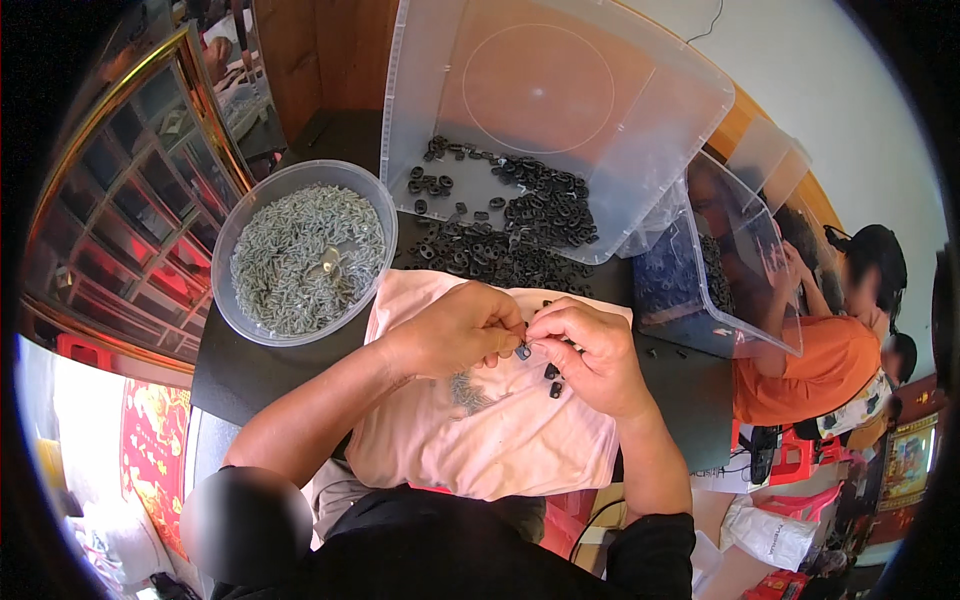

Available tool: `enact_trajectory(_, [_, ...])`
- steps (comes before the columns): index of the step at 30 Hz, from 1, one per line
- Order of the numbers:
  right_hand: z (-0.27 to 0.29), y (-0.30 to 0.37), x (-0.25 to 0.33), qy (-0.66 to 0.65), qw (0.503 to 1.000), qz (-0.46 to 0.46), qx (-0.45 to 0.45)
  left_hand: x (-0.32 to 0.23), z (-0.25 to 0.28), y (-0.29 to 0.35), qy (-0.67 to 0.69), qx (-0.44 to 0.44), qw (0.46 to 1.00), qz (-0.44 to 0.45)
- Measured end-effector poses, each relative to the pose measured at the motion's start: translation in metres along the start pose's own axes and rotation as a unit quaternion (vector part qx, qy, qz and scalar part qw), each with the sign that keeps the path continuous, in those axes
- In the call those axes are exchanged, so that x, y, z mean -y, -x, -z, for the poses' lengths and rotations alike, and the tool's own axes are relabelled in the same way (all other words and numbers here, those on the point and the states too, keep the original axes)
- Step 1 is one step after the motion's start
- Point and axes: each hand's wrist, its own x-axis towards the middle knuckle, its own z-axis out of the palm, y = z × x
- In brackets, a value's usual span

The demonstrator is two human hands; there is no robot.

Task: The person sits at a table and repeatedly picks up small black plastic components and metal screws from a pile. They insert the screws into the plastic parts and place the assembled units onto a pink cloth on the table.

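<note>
My left hand [470,330] and my right hand [592,355] meet over a pink cloth [420,450], both closed in a pinch. Between their fingertips is a small dark plastic clip [523,351]; whether a screw is in it is too small to tell. A few loose black clips [555,390] lie on the cloth beside my right fingers, some partly covered by that hand. Below my left hand, a small pile of grey screws [468,393] rests on the cloth.
To the left stands a round clear tub [228,290] of grey screws. Ahead, a large clear bin [460,80] lies tipped, black clips [500,250] spilling onto the dark table [235,375]. At right are a blue-tinted clear box [665,310] and a person in an orange shirt [800,375].
</note>
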Motion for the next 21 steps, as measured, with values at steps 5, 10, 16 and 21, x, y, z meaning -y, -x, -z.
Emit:
enact_trajectory(5, [-0.003,0.001,0.0,0.017,1.0,0.003,-0.001,-0.001,0.0,0.0,-0.027,-0.004,1.0,0.004])
enact_trajectory(10, [-0.009,0.002,-0.002,0.021,1.0,0.005,-0.016,0.004,-0.003,0.0,-0.046,-0.029,0.998,0.014])
enact_trajectory(16, [-0.01,0.004,-0.004,0.012,0.999,0.004,-0.046,0.007,-0.006,-0.003,0.056,-0.047,0.997,0.037])
enact_trajectory(21, [-0.008,0.005,-0.005,-0.049,0.996,-0.044,-0.066,0.007,-0.008,-0.004,0.054,-0.062,0.997,0.008])
